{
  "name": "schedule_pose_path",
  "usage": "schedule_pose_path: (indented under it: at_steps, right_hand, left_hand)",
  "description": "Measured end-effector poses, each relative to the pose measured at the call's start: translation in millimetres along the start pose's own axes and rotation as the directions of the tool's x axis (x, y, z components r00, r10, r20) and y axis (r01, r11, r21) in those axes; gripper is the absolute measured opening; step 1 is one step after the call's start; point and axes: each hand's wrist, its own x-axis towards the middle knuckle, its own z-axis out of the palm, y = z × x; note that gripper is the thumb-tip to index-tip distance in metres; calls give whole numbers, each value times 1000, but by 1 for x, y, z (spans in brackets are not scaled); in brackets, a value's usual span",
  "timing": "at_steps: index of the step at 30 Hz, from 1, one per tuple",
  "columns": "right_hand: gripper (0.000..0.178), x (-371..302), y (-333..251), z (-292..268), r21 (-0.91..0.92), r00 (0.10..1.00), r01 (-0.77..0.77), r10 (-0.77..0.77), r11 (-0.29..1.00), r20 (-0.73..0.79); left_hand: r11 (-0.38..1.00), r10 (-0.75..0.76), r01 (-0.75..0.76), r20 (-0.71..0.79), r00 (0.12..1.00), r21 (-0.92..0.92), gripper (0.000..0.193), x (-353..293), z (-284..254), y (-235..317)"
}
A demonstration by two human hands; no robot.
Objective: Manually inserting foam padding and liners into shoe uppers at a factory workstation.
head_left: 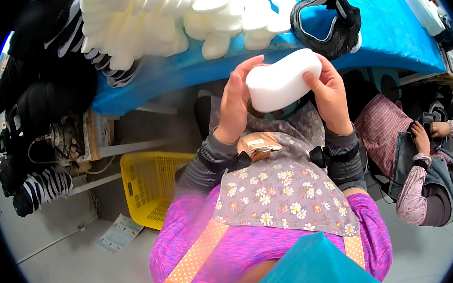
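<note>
Between my two hands, over my lap, is a thick white foam pad [280, 84] with rounded ends and a slight waist. My right hand [332, 96] grips its right end, thumb on the near face and fingers behind. At the left end, my left hand [233, 106] holds the pad's edge; some of its fingers are partly hidden behind the foam. Just beyond my right hand, a dark grey, fuzzy curved fabric cover [302, 25] with black ends lies at the table edge. Piles of similar cream-white foam pieces [138, 29] lie on the blue-covered table [381, 17].
Black and striped fabric pieces [46, 86] are heaped at the left. A yellow plastic basket [135, 194] stands on the floor, near a printed sheet [121, 233]. To the right sits another person [426, 179], hands on dark material. More white foam [422, 9] lies far right.
</note>
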Motion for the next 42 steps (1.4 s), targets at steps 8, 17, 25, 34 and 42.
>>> schedule_pose_path:
  at_steps: [8, 17, 25, 34, 42]
  right_hand:
    - [48, -2, -11, -33, -18, 986, 162, -163, 987, -46]
    - [37, 94, -89, -55, 120, 910, 413, -404, 903, -96]
    - [37, 139, -82, -41, 31, 966, 256, -257, 966, 34]
    - [41, 134, -86, -61, 39, 997, 75, -73, 996, -29]
    - [40, 113, -70, -30, -48, 977, 181, -185, 982, -105]
  left_hand:
    - [895, 162, -230, 202, 966, 382, 68, 10, 9, 4]
    - [875, 208, -67, -247, 947, 480, 69, 113, 60, -79]
    - [918, 224, -127, -228, 947, 376, 60, 148, 68, -93]
    - [344, 430, -144, -19, 902, 928, 52, 135, 45, -47]
    - [52, 398, -499, 440, 805, 865, 57, 147, 51, -45]
